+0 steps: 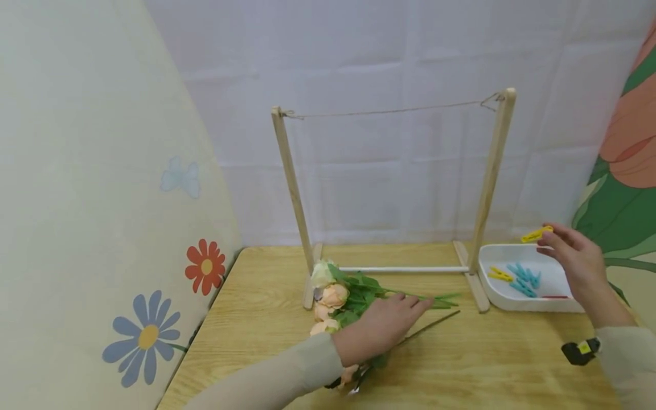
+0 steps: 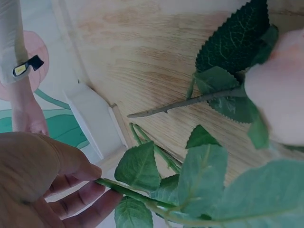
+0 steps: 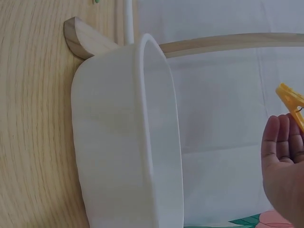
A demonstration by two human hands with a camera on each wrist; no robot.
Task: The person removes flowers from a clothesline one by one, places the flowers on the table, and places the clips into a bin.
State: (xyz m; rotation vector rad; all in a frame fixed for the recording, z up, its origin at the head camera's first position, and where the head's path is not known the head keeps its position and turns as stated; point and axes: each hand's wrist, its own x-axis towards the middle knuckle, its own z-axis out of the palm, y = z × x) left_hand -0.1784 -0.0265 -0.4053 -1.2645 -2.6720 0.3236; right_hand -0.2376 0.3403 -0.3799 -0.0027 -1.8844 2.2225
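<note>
My left hand [image 1: 383,327] pinches the green stem [image 2: 124,190] of an artificial rose between thumb and fingers, close to the stem's end. Peach roses [image 1: 334,296] and a cream one [image 1: 323,274] lie in a bunch to the left of that hand, leaves around them. Above the white tub [image 1: 504,302], my right hand [image 1: 581,262] holds a yellow clothespin [image 1: 535,234] by one end. In the right wrist view, the clothespin [image 3: 292,102] shows only in part at the edge. Blue clothespins [image 1: 524,279] and another yellow one [image 1: 500,274] lie inside the tub.
Behind the flowers stands a wooden frame with two posts [image 1: 493,176], a string [image 1: 389,111] tied between their tops and a white bar [image 1: 400,269] low down. A brown stem [image 1: 435,324] lies on the table [image 1: 487,364]. A white cloth hangs behind.
</note>
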